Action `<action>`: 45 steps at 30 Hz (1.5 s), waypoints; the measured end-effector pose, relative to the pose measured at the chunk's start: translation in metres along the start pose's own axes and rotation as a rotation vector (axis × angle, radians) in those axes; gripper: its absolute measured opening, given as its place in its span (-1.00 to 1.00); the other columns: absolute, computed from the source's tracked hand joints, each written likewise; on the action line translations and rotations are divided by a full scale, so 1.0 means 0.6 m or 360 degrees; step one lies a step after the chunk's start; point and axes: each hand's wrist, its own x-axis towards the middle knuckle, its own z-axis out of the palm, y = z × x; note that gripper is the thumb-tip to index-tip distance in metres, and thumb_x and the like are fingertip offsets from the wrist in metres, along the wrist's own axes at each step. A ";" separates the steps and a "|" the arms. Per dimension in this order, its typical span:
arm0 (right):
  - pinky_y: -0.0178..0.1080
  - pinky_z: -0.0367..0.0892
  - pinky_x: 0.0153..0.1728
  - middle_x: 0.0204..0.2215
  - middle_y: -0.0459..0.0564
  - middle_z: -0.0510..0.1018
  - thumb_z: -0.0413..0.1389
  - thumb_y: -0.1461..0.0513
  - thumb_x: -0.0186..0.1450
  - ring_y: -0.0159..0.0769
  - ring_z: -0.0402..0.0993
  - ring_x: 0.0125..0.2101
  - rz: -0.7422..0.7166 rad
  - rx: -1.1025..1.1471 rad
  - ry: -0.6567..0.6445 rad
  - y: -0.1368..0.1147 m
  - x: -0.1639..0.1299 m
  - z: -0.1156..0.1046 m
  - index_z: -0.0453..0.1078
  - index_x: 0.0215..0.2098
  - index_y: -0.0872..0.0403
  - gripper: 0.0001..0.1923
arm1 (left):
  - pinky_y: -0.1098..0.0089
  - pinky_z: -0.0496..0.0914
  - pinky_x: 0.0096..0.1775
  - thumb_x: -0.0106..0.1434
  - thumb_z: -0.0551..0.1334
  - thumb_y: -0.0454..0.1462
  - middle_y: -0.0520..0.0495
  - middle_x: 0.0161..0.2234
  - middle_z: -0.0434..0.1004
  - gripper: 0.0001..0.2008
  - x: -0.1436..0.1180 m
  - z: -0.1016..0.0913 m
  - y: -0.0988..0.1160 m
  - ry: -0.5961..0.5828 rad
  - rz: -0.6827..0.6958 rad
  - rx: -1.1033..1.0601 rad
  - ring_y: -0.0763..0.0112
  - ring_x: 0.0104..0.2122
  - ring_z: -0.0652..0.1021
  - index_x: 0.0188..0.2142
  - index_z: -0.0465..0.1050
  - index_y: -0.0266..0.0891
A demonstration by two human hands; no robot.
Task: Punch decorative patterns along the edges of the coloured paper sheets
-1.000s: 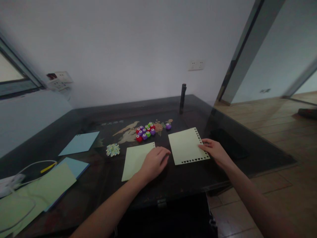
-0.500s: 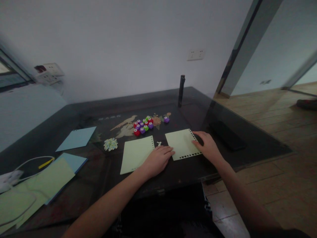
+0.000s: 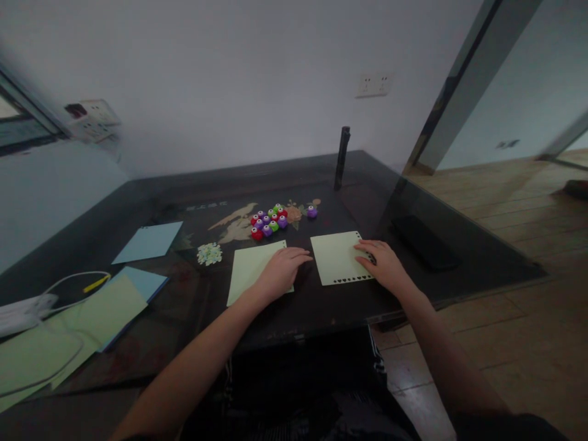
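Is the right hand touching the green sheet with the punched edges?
Touching. The head view shows the right hand lying flat on the right edge of the punched green sheet.

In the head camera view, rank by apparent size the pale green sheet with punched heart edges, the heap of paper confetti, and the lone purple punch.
1. Pale green sheet with punched heart edges, under the right hand.
2. Heap of paper confetti.
3. Lone purple punch, though it lies farther from the camera.

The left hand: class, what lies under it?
The left hand rests flat on a plain pale green sheet on the dark table. The sheet's right part is covered.
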 end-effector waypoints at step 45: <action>-0.11 0.22 -0.18 -0.05 0.16 0.41 0.11 0.04 0.23 0.00 0.25 -0.04 -0.0573 -0.0388 -0.0576 -0.258 0.170 0.117 0.40 -0.03 0.10 -0.58 | 0.16 0.26 0.00 0.14 0.21 -0.03 -0.23 -0.01 0.36 -0.49 -0.115 -0.080 -0.171 -0.0112 -0.0632 0.0314 0.13 -0.03 0.38 0.01 0.37 -0.25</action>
